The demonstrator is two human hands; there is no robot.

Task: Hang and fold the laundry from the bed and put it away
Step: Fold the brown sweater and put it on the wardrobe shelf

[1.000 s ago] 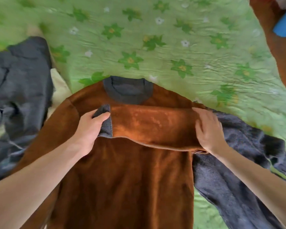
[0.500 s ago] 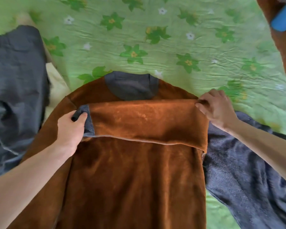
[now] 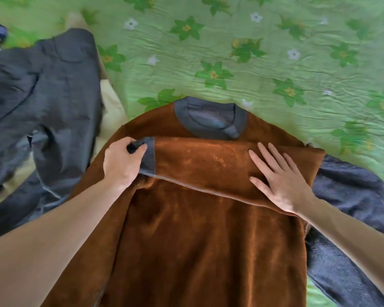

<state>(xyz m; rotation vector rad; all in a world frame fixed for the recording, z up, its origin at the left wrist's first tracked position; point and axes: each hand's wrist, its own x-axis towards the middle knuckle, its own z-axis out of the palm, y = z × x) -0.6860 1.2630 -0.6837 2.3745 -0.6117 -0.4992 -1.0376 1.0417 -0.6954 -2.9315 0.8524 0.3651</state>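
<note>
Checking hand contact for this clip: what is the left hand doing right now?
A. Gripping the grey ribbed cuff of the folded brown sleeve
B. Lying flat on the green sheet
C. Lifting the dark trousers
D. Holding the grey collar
A: the left hand has its fingers curled round the grey cuff of the sleeve folded across the brown sweater.

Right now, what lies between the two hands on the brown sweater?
In the head view, the folded-over brown sleeve spans the gap: the left hand pinches its grey cuff, the right hand presses flat on it.
</note>
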